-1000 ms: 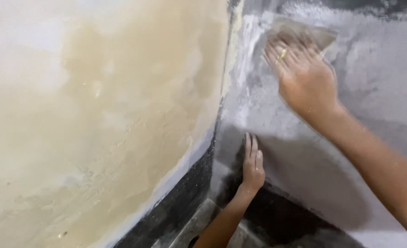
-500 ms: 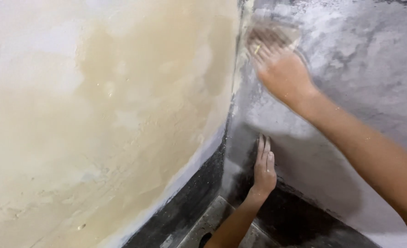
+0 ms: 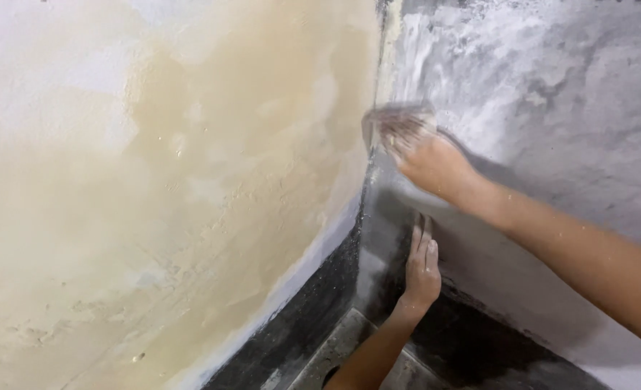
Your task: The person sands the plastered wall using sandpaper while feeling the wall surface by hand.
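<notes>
Right hand: the right hand (image 3: 432, 165) is raised against the grey, white-dusted plaster wall (image 3: 552, 94) just beside the room corner; fingers spread flat and pressed on a small, blurred grey-brown sheet of abrasive paper (image 3: 400, 123); the hand is not curled around it but pins it flat to the wall.
Abrasive sheet: lies flat on the grey wall, its left edge touching or just short of the corner line; motion blur hides its exact outline.
Left hand: the left hand (image 3: 422, 263) is lower, below the right forearm; palm flat on the same grey wall, fingers straight, together and pointing upward; it holds nothing.
Grey wall: pale powdery patches above; darker, smoother grey around the left hand; a black band (image 3: 479, 339) along its base.
Adjoining wall: a cream and yellowish stained plaster wall (image 3: 154, 202) fills the left side; it meets the grey wall at the vertical corner (image 3: 372, 180); dark band along its foot as well.
Floor: a small grey strip (image 3: 349, 347) shows at the bottom, near the left forearm.
</notes>
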